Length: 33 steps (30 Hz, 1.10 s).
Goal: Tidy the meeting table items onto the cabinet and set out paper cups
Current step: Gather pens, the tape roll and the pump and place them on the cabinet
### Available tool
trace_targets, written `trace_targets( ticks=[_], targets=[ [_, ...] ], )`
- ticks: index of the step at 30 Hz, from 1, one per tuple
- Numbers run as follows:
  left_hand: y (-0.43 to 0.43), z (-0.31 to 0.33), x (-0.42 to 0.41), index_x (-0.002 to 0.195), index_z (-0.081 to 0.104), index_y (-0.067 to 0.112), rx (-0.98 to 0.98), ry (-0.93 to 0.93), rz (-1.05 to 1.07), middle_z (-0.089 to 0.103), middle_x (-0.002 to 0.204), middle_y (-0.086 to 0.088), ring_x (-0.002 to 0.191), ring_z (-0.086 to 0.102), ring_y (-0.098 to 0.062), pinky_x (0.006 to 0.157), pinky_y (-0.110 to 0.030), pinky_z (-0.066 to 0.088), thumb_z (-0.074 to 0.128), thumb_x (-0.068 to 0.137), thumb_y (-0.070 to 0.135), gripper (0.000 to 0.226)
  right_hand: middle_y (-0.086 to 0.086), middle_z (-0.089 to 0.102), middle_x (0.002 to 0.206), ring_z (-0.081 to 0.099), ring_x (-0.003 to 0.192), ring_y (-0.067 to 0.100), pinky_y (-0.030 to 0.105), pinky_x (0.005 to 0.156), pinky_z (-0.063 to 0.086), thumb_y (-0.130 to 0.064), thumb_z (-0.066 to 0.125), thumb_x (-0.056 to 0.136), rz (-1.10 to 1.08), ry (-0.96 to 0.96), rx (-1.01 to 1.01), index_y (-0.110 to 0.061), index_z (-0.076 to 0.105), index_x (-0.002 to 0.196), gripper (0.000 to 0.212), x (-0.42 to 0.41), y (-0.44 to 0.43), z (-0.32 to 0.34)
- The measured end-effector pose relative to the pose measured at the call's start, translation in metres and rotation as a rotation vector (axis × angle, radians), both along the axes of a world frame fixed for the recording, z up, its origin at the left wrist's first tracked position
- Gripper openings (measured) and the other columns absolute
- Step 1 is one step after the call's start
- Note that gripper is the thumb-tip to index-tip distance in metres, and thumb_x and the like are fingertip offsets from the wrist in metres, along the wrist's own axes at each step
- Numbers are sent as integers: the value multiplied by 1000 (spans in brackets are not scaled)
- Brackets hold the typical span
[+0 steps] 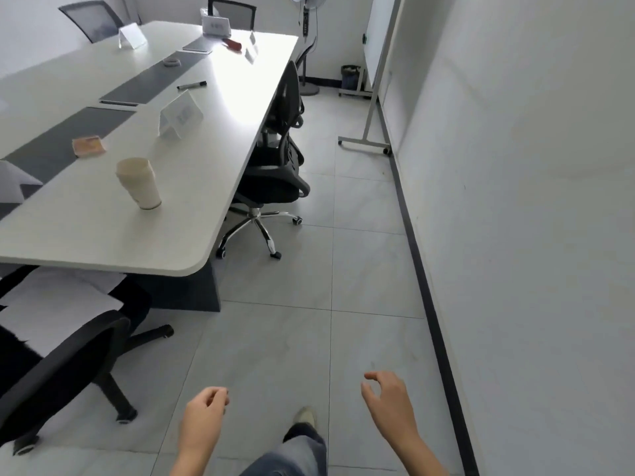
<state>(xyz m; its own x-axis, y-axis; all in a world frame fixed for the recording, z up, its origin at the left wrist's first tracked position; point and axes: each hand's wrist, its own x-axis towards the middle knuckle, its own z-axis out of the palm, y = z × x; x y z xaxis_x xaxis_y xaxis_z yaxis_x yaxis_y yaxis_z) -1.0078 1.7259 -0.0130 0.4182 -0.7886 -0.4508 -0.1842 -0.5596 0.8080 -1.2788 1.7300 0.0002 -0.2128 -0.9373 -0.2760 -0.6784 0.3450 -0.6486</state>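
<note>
- We find the meeting table [192, 214], in the upper left of the frame, not yet cleared; no cabinet is in view.
- A stack of paper cups [139, 183] stands inverted at left of centre, long axis near vertical, leaning slightly, mouth down.
- A black marker [191, 85] lies flat further up, long axis running left-right; several name cards [179, 118] and a sticky note pad [88, 146] are also on the table.
- Both hands hang low in the frame, well apart from the table: left hand [202, 417] loosely curled, right hand [388, 398] half-open, fingers bent. Neither holds anything.
- We judge the task barely begun.
</note>
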Motion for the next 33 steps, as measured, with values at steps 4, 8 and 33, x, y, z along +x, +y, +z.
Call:
trace_targets(
  ticks=[4,8,33],
  targets=[
    [-108,19,-48,73,61,6,-55,-18,-173,62,76,-14,73,54,-27,69,-34,41,50,89,10,21,4,58,117,46,115,17,26,97,37,-20,48,90,-106,14,-11,-12,58,112,25,-44,-81,15],
    [-195,40,-106,75,62,3,-98,-28,-355,60,74,-13,69,49,-22,62,-30,36,49,89,10,20,5,58,116,48,114,18,29,97,39,-19,48,91,-211,-14,-1,-11,57,113,25,-74,-132,18],
    [-593,39,-404,71,59,16,-48,-208,-443,60,69,0,65,51,-13,60,-23,38,50,89,14,21,6,56,119,47,114,17,23,92,37,-21,45,91,13,-114,49,-11,56,114,27,-316,-598,-1]
  ],
)
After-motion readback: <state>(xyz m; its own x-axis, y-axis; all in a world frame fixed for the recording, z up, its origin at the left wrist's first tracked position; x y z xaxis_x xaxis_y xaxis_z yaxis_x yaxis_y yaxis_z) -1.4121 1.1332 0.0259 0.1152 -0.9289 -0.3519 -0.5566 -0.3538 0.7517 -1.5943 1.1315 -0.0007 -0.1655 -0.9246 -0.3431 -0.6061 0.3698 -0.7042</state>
